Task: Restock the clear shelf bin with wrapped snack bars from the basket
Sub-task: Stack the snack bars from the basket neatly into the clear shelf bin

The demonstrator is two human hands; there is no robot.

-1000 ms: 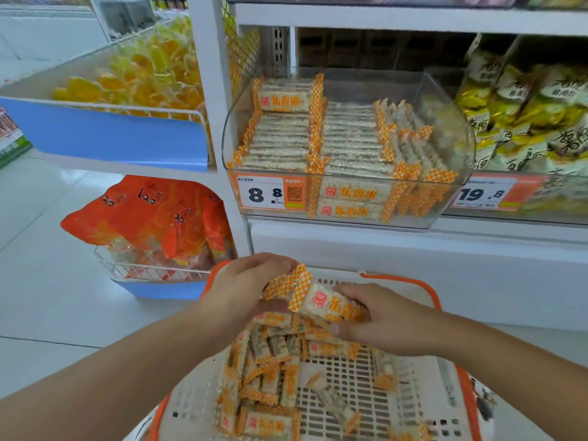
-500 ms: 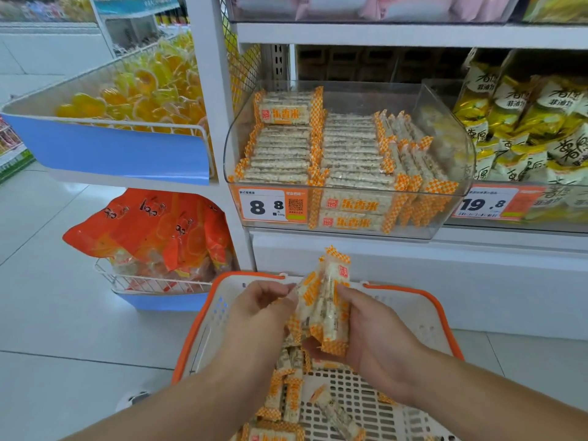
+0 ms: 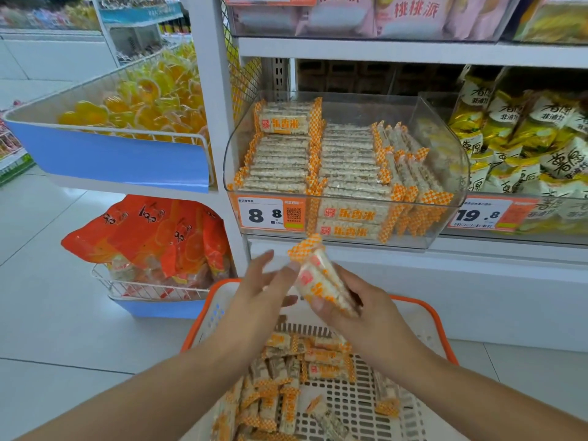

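My right hand (image 3: pixel 359 308) grips a small bundle of wrapped snack bars (image 3: pixel 318 278), white with orange checked ends, held tilted above the basket. My left hand (image 3: pixel 261 288) is beside the bundle with fingers straight and spread, its fingertips touching the bars' left side. Below, the white basket with an orange rim (image 3: pixel 426 308) holds several loose bars (image 3: pixel 286 386). The clear shelf bin (image 3: pixel 445 148) sits straight ahead on the shelf, with neat rows of the same bars filling its left and middle and open space at its right and back.
A price tag reading 8.8 (image 3: pixel 270 214) is on the bin's front. Yellow-and-white snack bags (image 3: pixel 525 138) fill the bin to the right. A blue-fronted wire basket of yellow sweets (image 3: pixel 127 122) and orange packets (image 3: pixel 152 237) hang on the left. Pink bags sit on the shelf above.
Both hands lifted the bundle of bars out of the basket toward the shelf. My left hand has since let go and spread its fingers; the right hand alone keeps hold.
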